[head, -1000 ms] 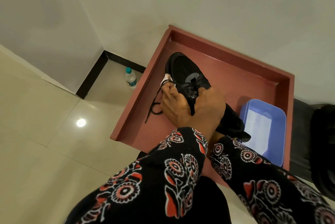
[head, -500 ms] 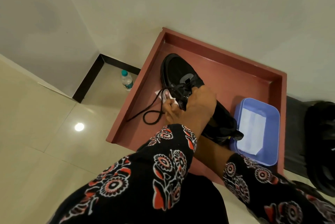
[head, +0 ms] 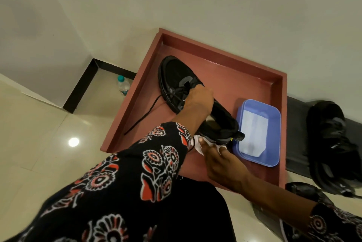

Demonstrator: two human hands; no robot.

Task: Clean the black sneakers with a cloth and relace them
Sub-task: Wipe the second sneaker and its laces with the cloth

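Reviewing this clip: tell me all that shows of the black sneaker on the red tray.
The black sneaker lies on the red tray, toe toward the wall, heel beside the blue tub. It looks like dark mesh with a grey tongue patch. The left hand grips its lace area; a loose lace trails off. The right hand holds a white cloth at the heel.

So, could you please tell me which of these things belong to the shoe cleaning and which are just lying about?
In use:
black sneaker on the red tray
its loose lace
white cloth
blue tub
left hand, right hand
second sneaker, waiting

Lying about:
water bottle on the floor
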